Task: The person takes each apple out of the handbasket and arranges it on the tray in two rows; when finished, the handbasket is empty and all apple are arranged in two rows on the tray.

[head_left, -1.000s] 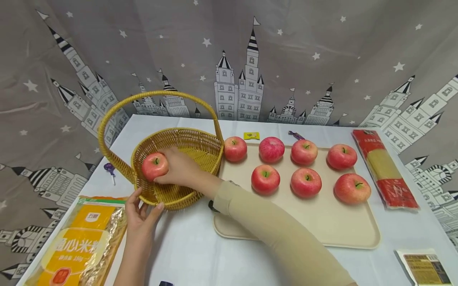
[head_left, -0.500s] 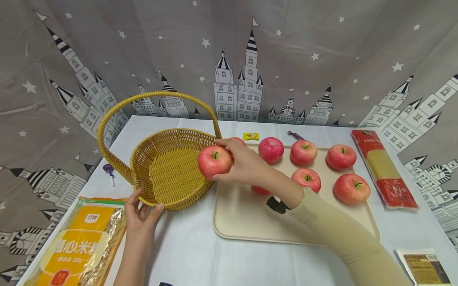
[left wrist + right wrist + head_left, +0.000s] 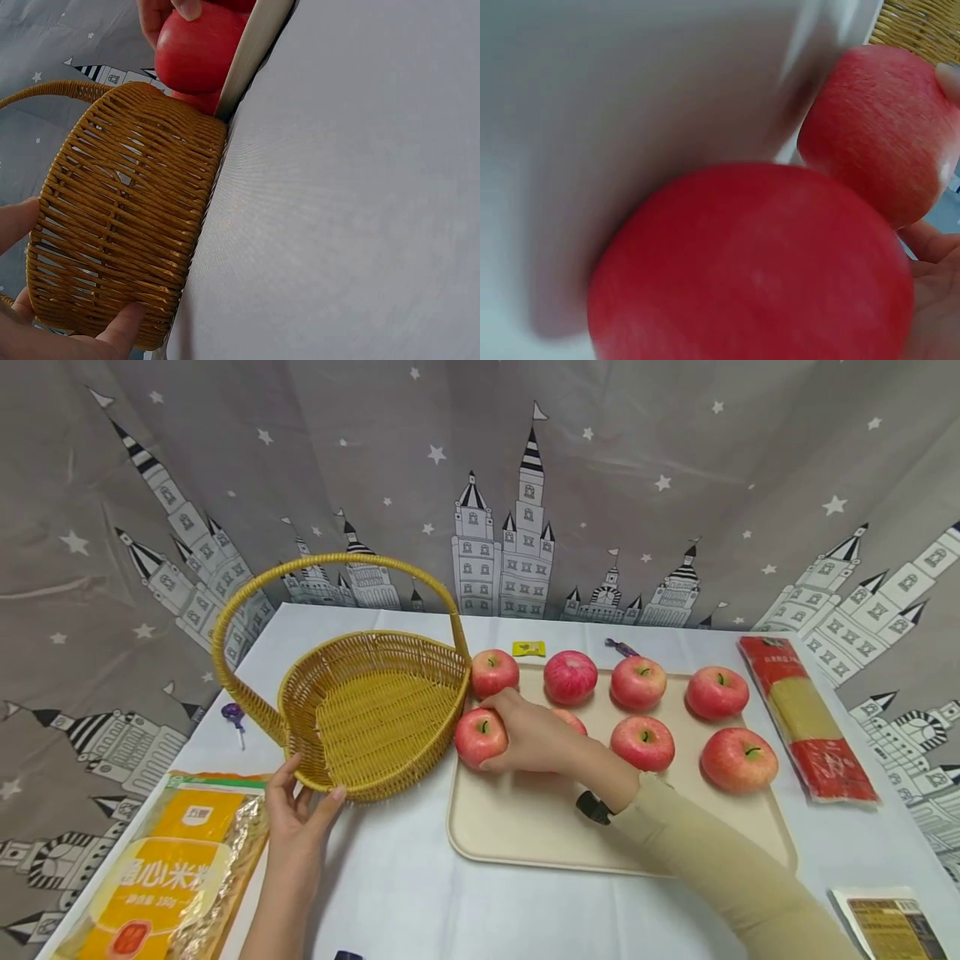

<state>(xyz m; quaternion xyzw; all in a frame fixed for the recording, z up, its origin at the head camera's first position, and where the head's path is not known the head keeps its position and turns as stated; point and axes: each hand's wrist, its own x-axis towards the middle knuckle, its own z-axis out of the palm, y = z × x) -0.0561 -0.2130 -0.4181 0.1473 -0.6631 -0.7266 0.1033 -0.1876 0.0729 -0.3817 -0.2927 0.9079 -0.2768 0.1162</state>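
A red apple (image 3: 478,739) with a dark stem is held by my right hand (image 3: 531,733) at the left end of the beige tray (image 3: 517,835). In the right wrist view, thumb and fingers grip that apple (image 3: 877,131) low over the tray, beside another apple (image 3: 757,270). Whether it touches the tray is unclear. My left hand (image 3: 296,818) holds the near left rim of a yellow-brown wicker basket (image 3: 375,718), whose floor shows bare. In the left wrist view, its thumb (image 3: 126,328) presses the basket's outer wall.
Several more apples (image 3: 641,743) stand on the tray. A red pasta packet (image 3: 806,718) lies to the right, a yellow noodle bag (image 3: 165,868) to the left. Also on the table are a purple lollipop (image 3: 234,717), a yellow sweet (image 3: 528,648) and a small sachet (image 3: 892,922).
My right hand has lifted the apple out of the basket and carried it right, down to the tray's left end. My left hand stays on the basket rim.
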